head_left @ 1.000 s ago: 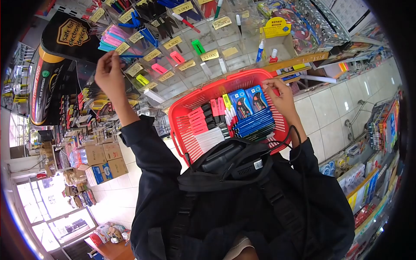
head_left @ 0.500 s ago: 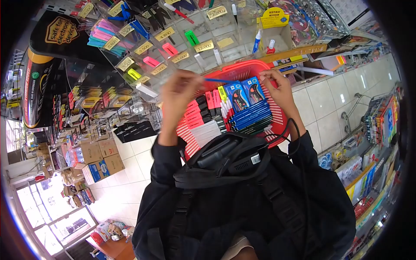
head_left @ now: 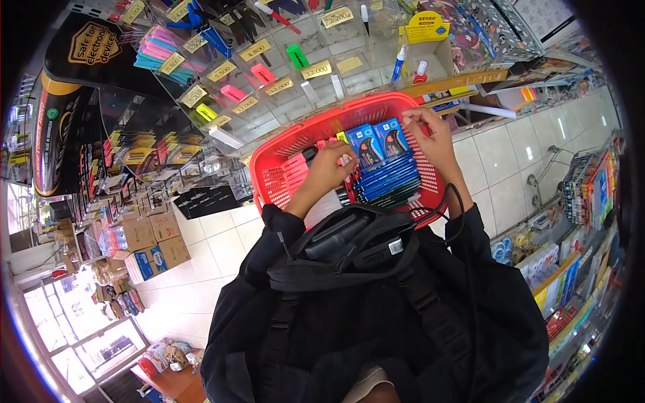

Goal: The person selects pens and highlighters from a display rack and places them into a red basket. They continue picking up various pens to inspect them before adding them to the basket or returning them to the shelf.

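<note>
Mind the basket (head_left: 376, 107)

It could tip if pushed. The right hand (head_left: 432, 132) curls by its rim; the left hand (head_left: 326, 169) reaches in. I can't tell if either grip holds anything. A bump could mix the blue pens (head_left: 391, 178) inside.

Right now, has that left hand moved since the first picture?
Yes. Judged against the pink and teal pens, the left hand has moved away, rightward and down, to the red basket.

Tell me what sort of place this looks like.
Probably a stationery shop, or a store's stationery section: yellow price tags mark clear compartments with highlighters, and a red shopping basket holds boxed goods.
</note>
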A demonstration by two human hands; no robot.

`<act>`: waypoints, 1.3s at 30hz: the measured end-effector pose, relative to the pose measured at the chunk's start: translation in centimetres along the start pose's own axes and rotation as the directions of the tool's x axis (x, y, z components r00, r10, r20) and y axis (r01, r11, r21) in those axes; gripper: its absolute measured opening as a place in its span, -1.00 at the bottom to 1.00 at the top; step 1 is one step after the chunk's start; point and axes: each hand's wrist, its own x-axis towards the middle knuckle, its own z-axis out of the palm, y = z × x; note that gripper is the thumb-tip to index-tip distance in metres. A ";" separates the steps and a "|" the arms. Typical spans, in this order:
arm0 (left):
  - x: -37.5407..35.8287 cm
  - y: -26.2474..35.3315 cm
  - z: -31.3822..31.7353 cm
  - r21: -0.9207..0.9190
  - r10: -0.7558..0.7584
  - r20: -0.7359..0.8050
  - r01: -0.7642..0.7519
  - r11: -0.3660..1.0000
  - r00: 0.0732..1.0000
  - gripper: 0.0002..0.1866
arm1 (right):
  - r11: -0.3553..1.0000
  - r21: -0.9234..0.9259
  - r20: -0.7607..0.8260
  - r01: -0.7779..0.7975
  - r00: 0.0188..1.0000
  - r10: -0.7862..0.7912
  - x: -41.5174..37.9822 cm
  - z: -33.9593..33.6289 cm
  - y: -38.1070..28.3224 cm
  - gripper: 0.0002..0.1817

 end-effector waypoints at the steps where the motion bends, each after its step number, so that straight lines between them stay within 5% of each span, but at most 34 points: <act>1: 0.4 0.5 -1.2 0.008 0.031 -0.026 -0.030 1.000 0.999 -0.88 | 1.000 -0.008 -0.002 -0.001 1.000 0.001 0.0 0.0 -0.1 -0.78; 4: 2.5 2.2 -5.9 -0.094 0.053 -0.276 -0.082 0.992 0.960 -0.89 | 1.000 -0.020 -0.005 -0.007 1.000 0.006 0.0 0.0 -0.1 -0.77; 6: 3.5 4.1 -10.1 0.096 0.118 -0.568 -0.077 0.992 0.815 -0.89 | 1.000 -0.020 -0.007 -0.020 1.000 0.020 0.0 0.1 0.3 -0.77; 8: 4.5 4.5 -14.7 0.402 0.360 -0.688 -0.082 0.912 0.630 -0.85 | 1.000 -0.018 -0.008 -0.022 1.000 0.022 0.0 0.1 0.4 -0.78; 10: 5.2 5.3 -18.1 0.425 0.303 -0.777 0.105 0.899 0.551 -0.73 | 1.000 -0.018 -0.008 -0.024 1.000 0.024 0.0 0.1 0.4 -0.78; 13: 6.6 5.1 -21.0 0.334 0.218 -0.813 0.126 0.934 0.539 -0.62 | 1.000 -0.028 -0.011 -0.008 1.000 0.008 -0.1 0.1 0.3 -0.79; 19: 8.6 3.1 -23.2 0.670 0.431 -0.607 0.138 0.729 0.668 -0.70 | 1.000 -0.025 -0.009 0.007 1.000 -0.007 0.0 0.1 0.3 -0.79; 22: 9.1 3.4 -24.0 0.559 0.400 -0.670 0.070 0.826 0.626 -0.71 | 1.000 -0.026 -0.013 0.010 1.000 -0.010 0.0 0.0 0.2 -0.80; 25: 7.7 5.7 -24.8 0.251 0.242 -0.866 -0.039 0.967 0.438 -0.82 | 1.000 -0.030 -0.007 0.004 1.000 -0.004 0.0 -0.1 -0.2 -0.80; 28: 5.6 10.9 -25.0 0.273 0.304 -0.943 -0.213 0.938 0.132 -0.85 | 0.999 -0.042 -0.008 -0.007 1.000 0.007 -0.1 -0.1 -0.4 -0.79; 30: 4.5 12.7 -25.0 0.164 0.229 -0.972 -0.531 0.831 0.058 -0.87 | 0.999 -0.042 -0.011 -0.009 1.000 0.009 0.0 0.0 -0.3 -0.79; 34: 2.6 10.8 -20.9 -0.234 0.066 -0.903 -0.615 0.753 0.425 -0.86 | 0.999 -0.038 -0.005 -0.008 1.000 0.007 0.1 0.0 -0.3 -0.78; 35: 2.4 9.3 -18.9 -0.206 0.091 -0.821 -0.441 0.873 0.564 -0.88 | 0.999 -0.033 -0.002 -0.011 1.000 0.011 0.1 0.0 -0.1 -0.78; 36: 2.0 7.6 -17.0 -0.347 0.047 -0.617 -0.325 0.880 0.786 -0.86 | 0.999 -0.028 0.001 -0.015 1.000 0.015 0.0 0.0 0.0 -0.78; 37: 1.9 6.9 -14.6 -0.474 -0.029 -0.442 -0.206 0.856 0.896 -0.84 | 1.000 -0.024 -0.001 -0.017 1.000 0.017 0.0 0.0 0.1 -0.78; 39: 1.8 4.4 -9.6 -0.526 -0.131 -0.204 0.004 0.850 0.970 -0.88 | 1.000 -0.013 -0.001 -0.019 1.000 0.019 0.0 0.0 0.3 -0.78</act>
